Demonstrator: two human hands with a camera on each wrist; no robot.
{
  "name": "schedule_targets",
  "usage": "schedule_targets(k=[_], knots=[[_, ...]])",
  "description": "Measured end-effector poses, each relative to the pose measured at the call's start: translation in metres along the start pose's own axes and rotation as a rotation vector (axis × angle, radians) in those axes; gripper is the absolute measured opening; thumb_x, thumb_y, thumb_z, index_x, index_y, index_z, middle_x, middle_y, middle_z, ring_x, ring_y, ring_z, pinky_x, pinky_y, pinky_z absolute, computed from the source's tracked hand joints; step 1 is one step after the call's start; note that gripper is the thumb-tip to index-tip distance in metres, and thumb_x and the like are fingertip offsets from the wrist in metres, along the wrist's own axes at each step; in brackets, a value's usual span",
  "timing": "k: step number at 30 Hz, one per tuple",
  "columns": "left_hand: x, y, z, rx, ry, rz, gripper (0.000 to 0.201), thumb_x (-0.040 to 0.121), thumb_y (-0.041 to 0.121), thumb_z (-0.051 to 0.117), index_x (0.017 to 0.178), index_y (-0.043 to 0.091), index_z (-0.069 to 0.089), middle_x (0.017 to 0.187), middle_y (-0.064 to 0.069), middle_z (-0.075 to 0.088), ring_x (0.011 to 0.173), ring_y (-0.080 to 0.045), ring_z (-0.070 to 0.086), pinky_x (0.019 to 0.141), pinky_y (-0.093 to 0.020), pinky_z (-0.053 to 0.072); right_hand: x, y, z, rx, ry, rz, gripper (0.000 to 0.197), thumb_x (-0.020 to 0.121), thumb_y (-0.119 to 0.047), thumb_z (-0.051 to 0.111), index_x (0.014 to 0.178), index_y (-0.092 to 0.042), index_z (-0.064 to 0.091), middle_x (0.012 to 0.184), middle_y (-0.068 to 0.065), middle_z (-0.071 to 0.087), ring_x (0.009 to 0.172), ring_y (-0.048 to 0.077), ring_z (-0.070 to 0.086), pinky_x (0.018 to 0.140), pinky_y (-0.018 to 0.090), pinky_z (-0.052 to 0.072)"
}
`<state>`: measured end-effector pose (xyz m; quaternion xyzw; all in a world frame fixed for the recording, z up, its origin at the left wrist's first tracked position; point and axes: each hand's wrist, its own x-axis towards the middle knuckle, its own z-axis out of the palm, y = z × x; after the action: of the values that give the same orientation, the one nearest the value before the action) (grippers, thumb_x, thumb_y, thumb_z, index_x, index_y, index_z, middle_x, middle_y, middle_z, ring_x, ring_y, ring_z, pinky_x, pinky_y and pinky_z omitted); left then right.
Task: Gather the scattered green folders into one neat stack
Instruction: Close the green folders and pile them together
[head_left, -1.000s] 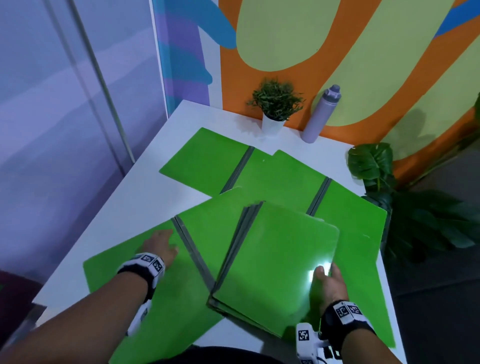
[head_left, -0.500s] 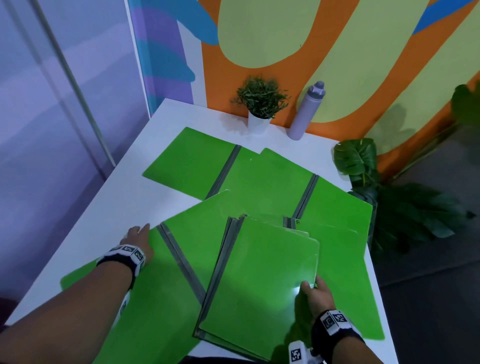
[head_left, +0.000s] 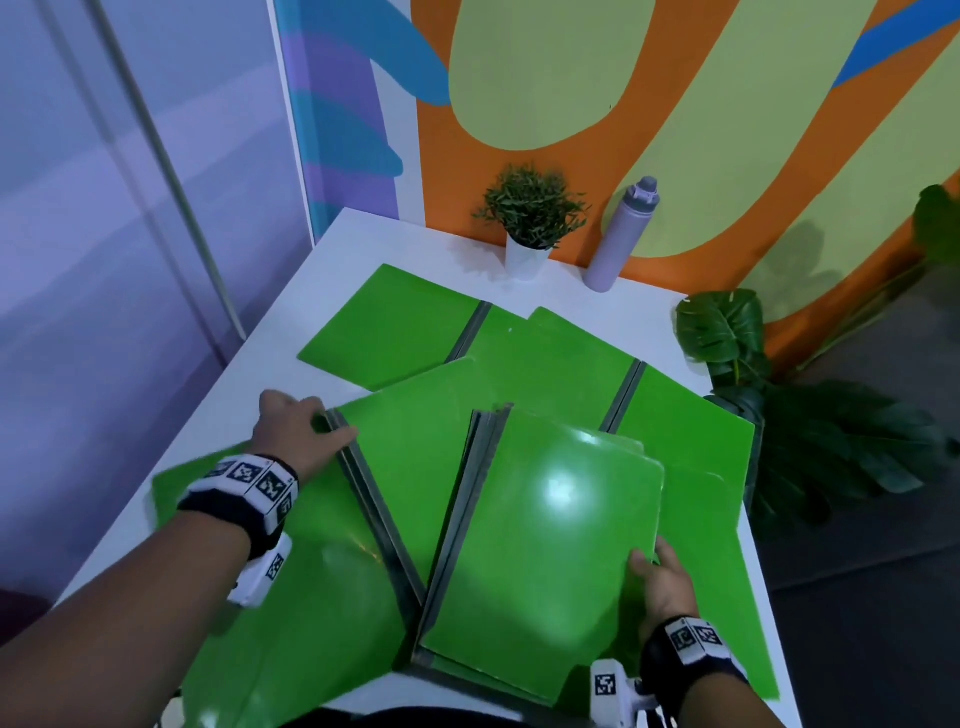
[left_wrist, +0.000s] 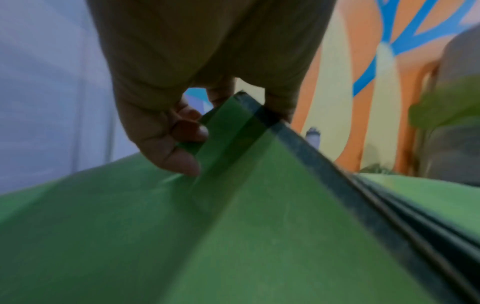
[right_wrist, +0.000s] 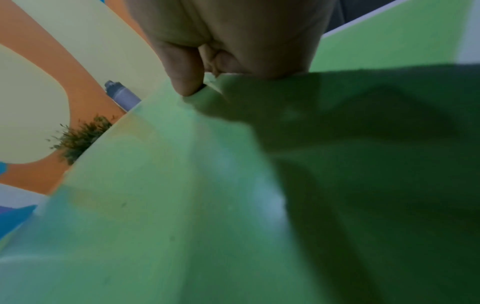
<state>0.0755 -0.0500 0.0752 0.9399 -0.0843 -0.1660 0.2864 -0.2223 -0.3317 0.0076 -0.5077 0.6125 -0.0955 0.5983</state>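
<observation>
1. Gathered stack (head_left: 540, 561) of green folders sits at the near edge of the white table (head_left: 332, 270), dark spines to the left, covers slightly fanned. It lies on top of other folders, not squared yet.
2. Open folder (head_left: 415, 467) is spread flat just left of the stack and partly under it. Two more open folders (head_left: 530, 353) lie farther back, overlapping each other.
3. Right hand (head_left: 662, 582) pinches the stack's right edge near the front corner, thumb on top, the other fingers hidden under the covers.
4. Left hand (head_left: 296, 431) has its fingers curled round the far end of the open folder's dark spine.
5. Handling, my read: thin glossy plastic covers, light, floppy and slippery. The spine looks like the stiffest part, so grab there. Covers will likely slide off each other unless the edges are clamped.
6. Left wrist view shows what the head view doesn't: fingers (left_wrist: 179, 158) tucked under the cover, which is lifted and bowing, thumb on the far side of the spine.
7. Right wrist view confirms the thumb (right_wrist: 184, 82) pressing the top cover. Only the head view shows the full layout.
8. Behind: potted plant (head_left: 530, 218) and lilac bottle (head_left: 621, 234) at the wall, well apart from the folders.
</observation>
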Motion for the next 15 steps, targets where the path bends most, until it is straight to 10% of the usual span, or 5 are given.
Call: schedule_targets(k=[5,8,12,15], knots=[[-0.018,0.047,-0.042,-0.131,0.159,0.229,0.027,0.08,0.024,0.069,0.1,0.006,0.066,0.125,-0.012,0.036,0.097,-0.022,0.047,0.101,-0.029,0.036,0.0,-0.029,-0.006,0.124,-0.036,-0.058,0.057,0.091,-0.007,0.049,0.142,-0.028,0.034,0.155,0.002,0.025,0.142,0.035,0.019,0.11,0.062,0.015],[-0.026,0.07,-0.073,-0.225,0.288,0.413,0.017,0.082,0.016,0.064,0.098,0.01,0.064,0.131,-0.016,0.038,0.113,-0.023,0.047,0.108,-0.03,0.034,0.003,-0.043,-0.008,0.155,-0.066,-0.148,0.034,0.093,-0.008,0.049,0.126,-0.015,0.047,0.147,0.016,0.039,0.132,0.04,0.038,0.098,0.056,0.037],[-0.047,0.09,-0.092,-0.212,0.338,0.592,0.014,0.093,0.012,0.047,0.106,0.008,0.05,0.082,0.004,0.05,0.072,-0.008,0.045,0.063,-0.019,0.029,-0.009,-0.061,0.0,0.248,-0.123,-0.247,0.051,0.09,-0.018,0.057,0.137,-0.016,0.039,0.131,0.018,0.051,0.122,0.038,0.049,0.093,0.048,0.044],[-0.056,0.086,-0.083,-0.276,0.373,0.631,0.014,0.094,0.009,0.045,0.107,0.012,0.049,0.069,0.004,0.046,0.059,0.004,0.046,0.054,-0.02,0.03,-0.019,-0.068,0.011,0.275,-0.209,-0.274,0.076,0.076,-0.034,0.066,0.143,-0.027,0.03,0.152,0.014,0.032,0.134,0.032,0.037,0.109,0.053,0.031]])
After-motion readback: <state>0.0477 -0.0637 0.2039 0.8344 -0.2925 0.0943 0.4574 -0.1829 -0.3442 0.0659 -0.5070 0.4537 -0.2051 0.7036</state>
